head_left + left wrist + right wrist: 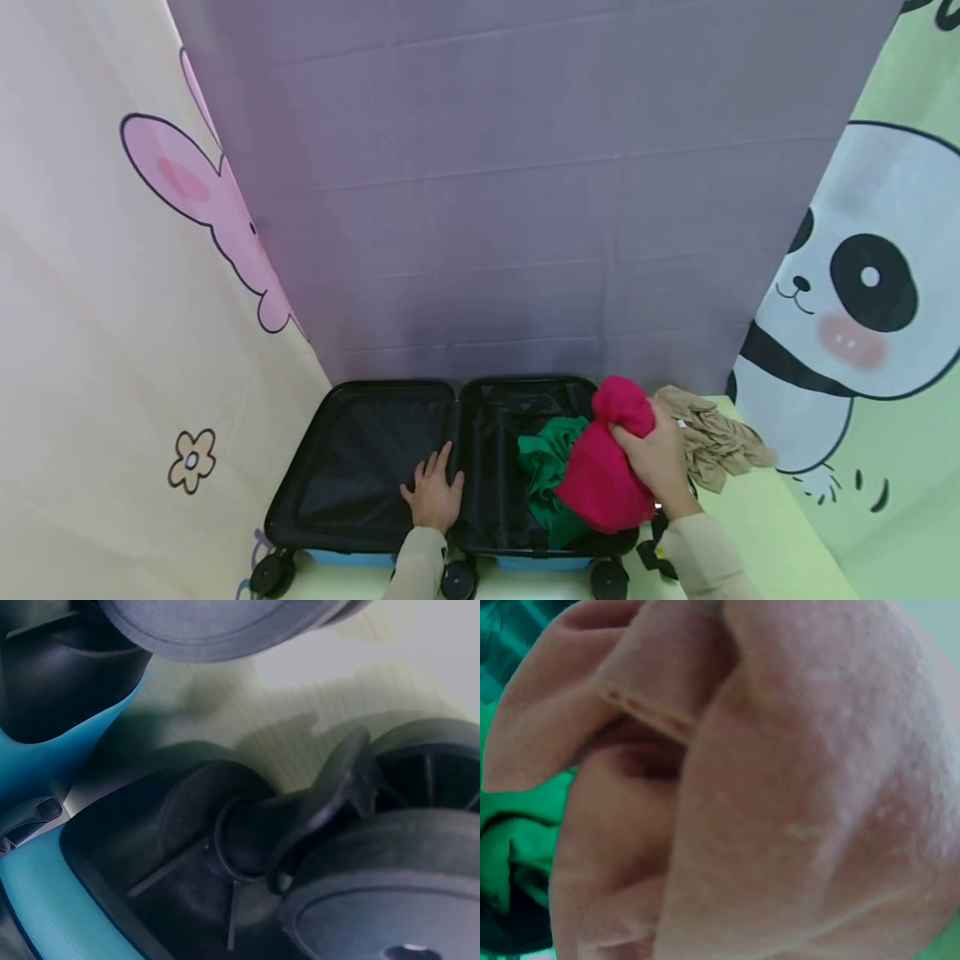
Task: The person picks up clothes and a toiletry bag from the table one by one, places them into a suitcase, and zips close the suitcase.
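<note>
An open suitcase (pixel 487 446) with a black lining lies with its two halves side by side. My right hand (pixel 660 454) grips a bright pinkish-red cloth (pixel 600 479) by its bunched upper part, above the right half. The rest hangs down over a crumpled green cloth (pixel 549 458) inside that half. In the right wrist view the held cloth (pixel 802 795) fills most of the picture in a duller tone, with green fabric (pixel 529 832) at its left. With fingers spread, my left hand (pixel 435 496) rests at the left half's inner edge, near the hinge.
A crumpled beige cloth (pixel 723 442) lies on the pale table (pixel 780 533), right of the suitcase. Black wheels (pixel 459 578) stick out toward me; the left wrist view shows one wheel (pixel 390 892) beside the blue shell (pixel 71 900). A grey-purple curtain (pixel 517 208) hangs behind.
</note>
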A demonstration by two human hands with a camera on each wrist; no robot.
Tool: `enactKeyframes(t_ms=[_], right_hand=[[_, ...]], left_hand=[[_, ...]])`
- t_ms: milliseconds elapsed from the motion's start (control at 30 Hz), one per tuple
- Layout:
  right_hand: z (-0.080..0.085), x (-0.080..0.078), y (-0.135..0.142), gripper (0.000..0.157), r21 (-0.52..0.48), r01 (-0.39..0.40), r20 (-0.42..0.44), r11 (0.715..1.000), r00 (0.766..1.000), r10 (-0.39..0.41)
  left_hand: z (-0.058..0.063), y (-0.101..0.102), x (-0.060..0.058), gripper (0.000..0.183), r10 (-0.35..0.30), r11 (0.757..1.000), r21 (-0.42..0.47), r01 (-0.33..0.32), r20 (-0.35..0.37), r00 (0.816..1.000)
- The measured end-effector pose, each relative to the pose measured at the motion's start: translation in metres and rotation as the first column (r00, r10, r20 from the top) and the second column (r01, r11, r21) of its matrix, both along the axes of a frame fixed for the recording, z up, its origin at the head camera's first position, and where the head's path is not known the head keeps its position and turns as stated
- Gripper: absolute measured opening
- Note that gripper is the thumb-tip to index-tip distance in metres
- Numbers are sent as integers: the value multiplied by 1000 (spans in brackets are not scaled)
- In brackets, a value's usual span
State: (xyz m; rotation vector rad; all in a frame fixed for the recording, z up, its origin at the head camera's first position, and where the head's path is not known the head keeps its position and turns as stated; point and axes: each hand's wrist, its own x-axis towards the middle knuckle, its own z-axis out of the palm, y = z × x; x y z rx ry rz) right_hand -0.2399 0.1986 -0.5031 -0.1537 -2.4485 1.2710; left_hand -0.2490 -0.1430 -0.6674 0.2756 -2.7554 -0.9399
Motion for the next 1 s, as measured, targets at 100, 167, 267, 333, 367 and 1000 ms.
enactKeyframes(t_ms=[100, 167, 267, 333, 367, 1000], right_hand=[[-1, -1, -5, 46, -11, -13, 27, 1000, 1000, 13], [-1, -2, -10, 49, -16, -20, 46, 1000, 999, 21], [-2, -3, -17, 50, -22, -27, 48, 999, 998, 28], [-3, -3, -22, 49, -27, -30, 37, 999, 999, 30], [-4, -4, -24, 48, -28, -28, 25, 999, 999, 29], [-19, -10, -58, 38, -130, -3, -76, 991, 997, -7]], left_hand=[[0, 0, 0, 59, -1, 1000, 6, 1, -3, 1000], [1, 1, 0, 59, 0, 1000, 8, 0, 0, 1000], [1, 0, 0, 59, 2, 1000, 12, -2, 7, 1000], [1, 0, 0, 59, 1, 1000, 13, -1, 4, 1000], [2, 0, 0, 59, 1, 1000, 10, -1, 3, 1000], [0, 0, -1, 59, 1, 1000, 0, -1, 10, 1000]])
